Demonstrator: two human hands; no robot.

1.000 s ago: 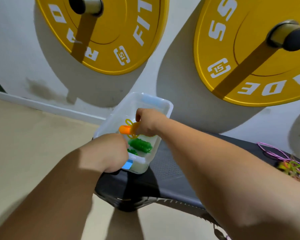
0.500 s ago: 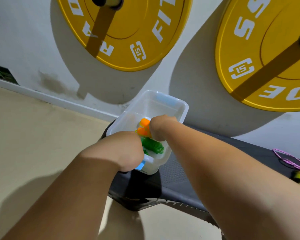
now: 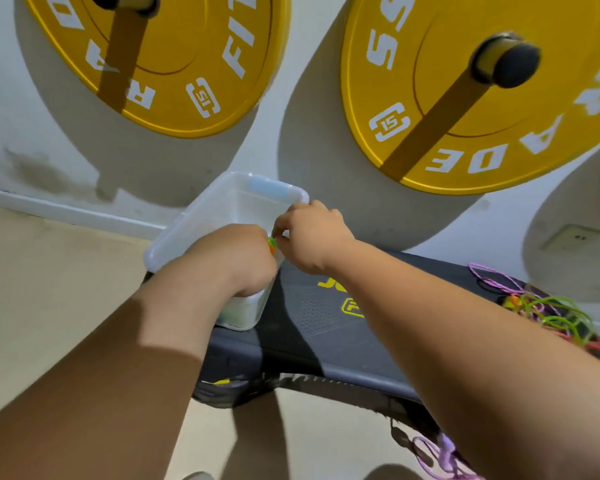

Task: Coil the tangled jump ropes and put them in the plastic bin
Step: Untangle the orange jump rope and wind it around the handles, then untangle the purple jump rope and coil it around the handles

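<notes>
Reaching into plastic bin [image 3: 187, 218] at desk's [image 3: 312, 317] left edge: right hand [image 3: 314, 237] is pinching jump rope [image 3: 272, 242], left hand [image 3: 236, 258] is curling inside, hold unclear; tangled ropes [image 3: 551, 313] lying right.

One head cam, wide-angle, pitched forward and down over the surface [image 3: 309, 327]. Close range: forearms enter from 7 and 4 o'clock and fill the lower frame. Left hand [image 3: 236, 261] and right hand [image 3: 312, 237] meet at the bin [image 3: 194, 220] near centre. Wall [image 3: 309, 133] at 12 o'clock, floor [image 3: 49, 289] at 9.
</notes>
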